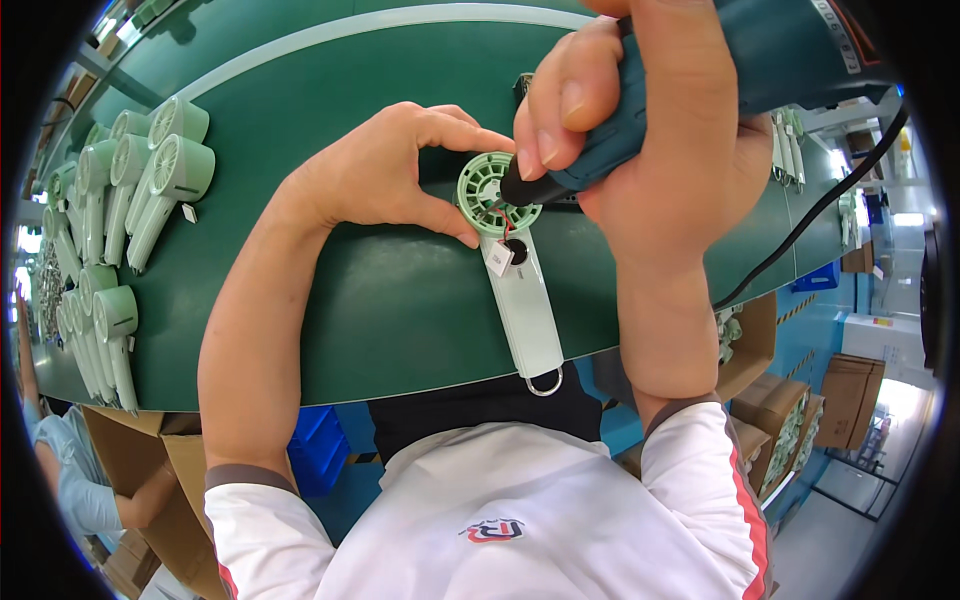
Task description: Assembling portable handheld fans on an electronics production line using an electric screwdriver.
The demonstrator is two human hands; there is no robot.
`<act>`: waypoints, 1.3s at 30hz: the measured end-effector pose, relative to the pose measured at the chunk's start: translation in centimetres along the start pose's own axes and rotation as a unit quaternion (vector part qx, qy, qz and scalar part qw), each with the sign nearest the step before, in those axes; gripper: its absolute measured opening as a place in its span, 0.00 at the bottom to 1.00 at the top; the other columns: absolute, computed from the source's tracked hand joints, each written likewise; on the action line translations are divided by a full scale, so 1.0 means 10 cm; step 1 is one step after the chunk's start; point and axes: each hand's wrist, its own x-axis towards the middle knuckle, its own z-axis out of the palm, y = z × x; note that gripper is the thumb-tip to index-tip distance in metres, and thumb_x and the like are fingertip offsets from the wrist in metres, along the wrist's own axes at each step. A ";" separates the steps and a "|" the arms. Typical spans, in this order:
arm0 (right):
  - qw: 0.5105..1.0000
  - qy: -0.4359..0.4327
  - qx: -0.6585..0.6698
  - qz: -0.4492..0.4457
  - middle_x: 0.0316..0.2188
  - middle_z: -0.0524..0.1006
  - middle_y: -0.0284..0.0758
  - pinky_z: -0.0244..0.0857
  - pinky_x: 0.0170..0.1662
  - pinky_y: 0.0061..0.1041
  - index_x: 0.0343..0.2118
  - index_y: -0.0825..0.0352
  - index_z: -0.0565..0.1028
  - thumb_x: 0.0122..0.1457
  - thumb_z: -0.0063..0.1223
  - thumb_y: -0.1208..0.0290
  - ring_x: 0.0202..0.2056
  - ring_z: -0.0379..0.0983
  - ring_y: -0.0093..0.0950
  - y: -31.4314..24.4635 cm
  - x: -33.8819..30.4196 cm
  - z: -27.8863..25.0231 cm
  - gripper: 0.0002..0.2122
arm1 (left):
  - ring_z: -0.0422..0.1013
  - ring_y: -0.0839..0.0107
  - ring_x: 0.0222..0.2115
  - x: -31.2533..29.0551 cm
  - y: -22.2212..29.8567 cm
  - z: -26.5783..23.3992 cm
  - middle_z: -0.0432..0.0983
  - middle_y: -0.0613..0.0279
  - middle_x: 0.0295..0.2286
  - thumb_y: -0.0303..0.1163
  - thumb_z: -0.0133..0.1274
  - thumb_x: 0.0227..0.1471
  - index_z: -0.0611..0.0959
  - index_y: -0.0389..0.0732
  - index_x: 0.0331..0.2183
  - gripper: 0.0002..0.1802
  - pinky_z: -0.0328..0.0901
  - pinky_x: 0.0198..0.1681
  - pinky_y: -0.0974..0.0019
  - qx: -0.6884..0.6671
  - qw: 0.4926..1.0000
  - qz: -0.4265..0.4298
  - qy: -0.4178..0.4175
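On the green work surface lies a handheld fan (522,310) with a pale green round head and a white handle, its metal ring at the near end. Red wires and a small white tag show near its neck. My left hand (405,165) curves round the left side of the fan's head, thumb and forefinger touching its rim. My right hand (680,150) is wrapped round a dark teal electric screwdriver (625,110). The tool's black tip points down into the fan's head; its very end is hard to make out there.
Several similar fans (180,165) lie in groups at the left, and more hang over the far right. The tool's black cord (820,205) runs along the right. Cardboard boxes (745,350) and a blue bin (318,450) stand below the table edge. A co-worker's sleeve (85,490) shows at lower left.
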 end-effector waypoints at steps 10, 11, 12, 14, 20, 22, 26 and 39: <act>0.996 -0.047 -0.071 -0.029 0.15 0.69 0.32 0.63 0.16 0.28 0.38 0.72 0.76 0.70 0.51 0.62 0.13 0.65 0.25 0.03 0.00 -0.01 0.14 | 0.77 0.57 0.42 0.00 0.03 -0.01 0.82 0.54 0.39 0.37 0.79 0.31 0.85 0.40 0.50 0.40 0.69 0.49 0.61 0.009 1.000 -0.022 -0.003; 0.995 -0.054 -0.077 -0.032 0.15 0.69 0.32 0.63 0.16 0.28 0.38 0.72 0.76 0.70 0.51 0.62 0.13 0.65 0.25 0.04 -0.01 -0.01 0.14 | 0.77 0.57 0.42 -0.01 0.04 -0.01 0.82 0.54 0.39 0.37 0.79 0.31 0.85 0.40 0.50 0.40 0.69 0.49 0.61 0.010 1.000 -0.024 -0.001; 0.994 -0.061 -0.082 -0.035 0.15 0.69 0.32 0.63 0.16 0.28 0.38 0.72 0.76 0.70 0.50 0.62 0.13 0.65 0.25 0.04 -0.01 -0.01 0.14 | 0.77 0.57 0.42 -0.02 0.05 -0.01 0.82 0.54 0.39 0.37 0.78 0.31 0.85 0.40 0.50 0.40 0.69 0.48 0.61 0.007 1.000 -0.026 0.001; 0.992 -0.074 -0.095 -0.045 0.16 0.69 0.32 0.63 0.17 0.28 0.38 0.72 0.76 0.71 0.50 0.62 0.13 0.65 0.25 0.04 0.01 -0.02 0.14 | 0.77 0.58 0.41 0.00 0.06 -0.01 0.82 0.54 0.38 0.37 0.78 0.32 0.84 0.39 0.50 0.40 0.69 0.48 0.61 0.007 1.000 -0.024 0.004; 0.982 -0.118 -0.125 -0.072 0.16 0.70 0.32 0.63 0.17 0.28 0.39 0.72 0.76 0.71 0.50 0.62 0.14 0.66 0.24 0.02 -0.03 -0.08 0.15 | 0.76 0.58 0.39 0.01 0.02 0.00 0.82 0.55 0.38 0.38 0.78 0.33 0.84 0.39 0.50 0.39 0.68 0.47 0.61 -0.011 1.000 -0.013 -0.003; 0.979 -0.130 -0.138 -0.082 0.17 0.70 0.32 0.63 0.17 0.28 0.39 0.72 0.76 0.71 0.49 0.62 0.14 0.66 0.24 0.03 -0.03 -0.09 0.15 | 0.75 0.58 0.40 0.00 0.01 0.00 0.81 0.55 0.37 0.39 0.78 0.33 0.84 0.39 0.49 0.38 0.68 0.47 0.60 -0.007 1.000 -0.002 -0.003; 0.970 -0.150 -0.165 -0.099 0.17 0.70 0.32 0.63 0.18 0.28 0.40 0.73 0.77 0.71 0.49 0.63 0.15 0.66 0.24 0.03 -0.02 -0.11 0.15 | 0.75 0.58 0.40 0.00 -0.01 0.00 0.81 0.55 0.37 0.40 0.77 0.34 0.84 0.38 0.49 0.38 0.68 0.47 0.60 -0.001 1.000 -0.001 -0.004; 0.971 -0.169 -0.123 -0.118 0.16 0.71 0.35 0.64 0.17 0.29 0.39 0.76 0.76 0.71 0.50 0.66 0.14 0.67 0.26 0.07 -0.01 -0.14 0.14 | 0.75 0.56 0.39 0.00 0.05 -0.01 0.81 0.55 0.37 0.41 0.77 0.33 0.84 0.39 0.48 0.38 0.68 0.47 0.59 0.011 1.000 -0.015 -0.006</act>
